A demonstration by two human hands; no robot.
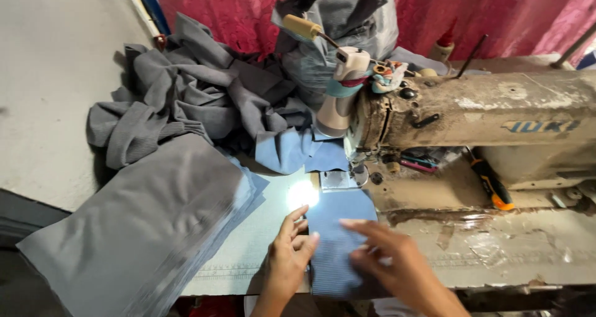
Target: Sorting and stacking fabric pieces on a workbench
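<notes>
A blue ribbed fabric piece [338, 218] lies flat on the sewing table in front of the needle area [359, 171] of a worn beige sewing machine [496, 115]. My left hand [290, 252] rests on the fabric's left edge with fingers spread. My right hand [388, 255] presses flat on the fabric's right side, fingers pointing left and slightly blurred. Neither hand grips anything. A bright light spot [302, 195] shines on the table just left of the fabric.
A stack of grey cut fabric pieces [143, 224] lies at the left. Crumpled grey garments [186, 93] pile behind it, with more blue fabric [292, 149]. An orange-handled screwdriver [492, 183] lies on the machine bed. A red curtain [496, 13] hangs behind.
</notes>
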